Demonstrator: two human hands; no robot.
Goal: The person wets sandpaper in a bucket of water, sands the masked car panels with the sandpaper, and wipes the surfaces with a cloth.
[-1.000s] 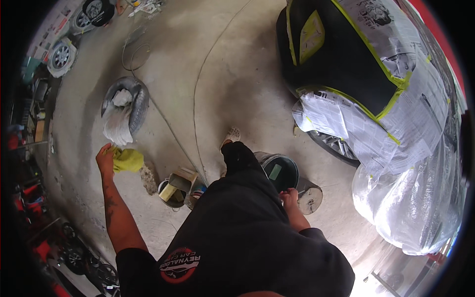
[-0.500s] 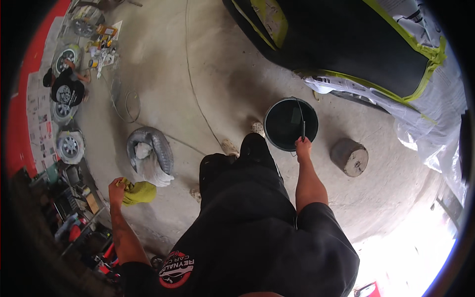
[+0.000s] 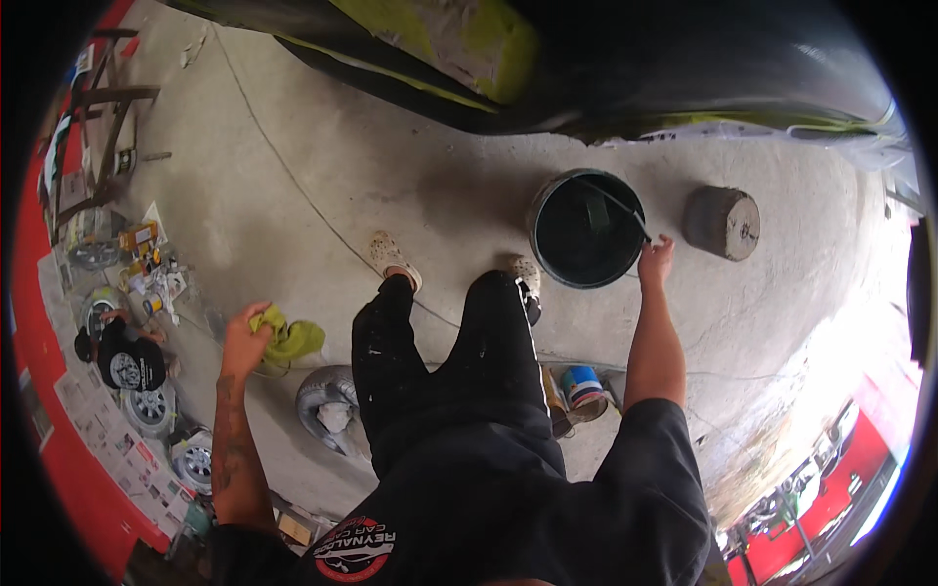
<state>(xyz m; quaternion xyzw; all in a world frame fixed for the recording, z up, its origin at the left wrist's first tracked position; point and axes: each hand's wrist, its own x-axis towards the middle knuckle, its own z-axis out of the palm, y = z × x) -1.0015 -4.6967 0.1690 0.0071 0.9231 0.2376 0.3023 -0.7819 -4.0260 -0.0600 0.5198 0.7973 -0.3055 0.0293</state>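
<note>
My left hand (image 3: 244,337) is closed on a yellow-green cloth (image 3: 296,340) that hangs to its right. My right hand (image 3: 657,259) has loosened, fingers slightly apart, at the end of the handle of a dark bucket (image 3: 584,234); whether a fingertip still touches it, I cannot tell. The bucket stands on the concrete floor (image 3: 459,186) ahead of me, with dark liquid and a small flat object inside. A dented grey cylinder (image 3: 721,223) stands right of it.
A dark car body (image 3: 684,59) with masking tape spans the top. A co-worker (image 3: 132,356) crouches among wheels, paint tins and newspapers at left. A grey tire (image 3: 322,420) and cans (image 3: 584,391) lie near my legs. A hose crosses the floor.
The view has turned toward the car. The bucket moved up and away from my legs, and my right hand loosened on its handle. My left hand still holds the cloth.
</note>
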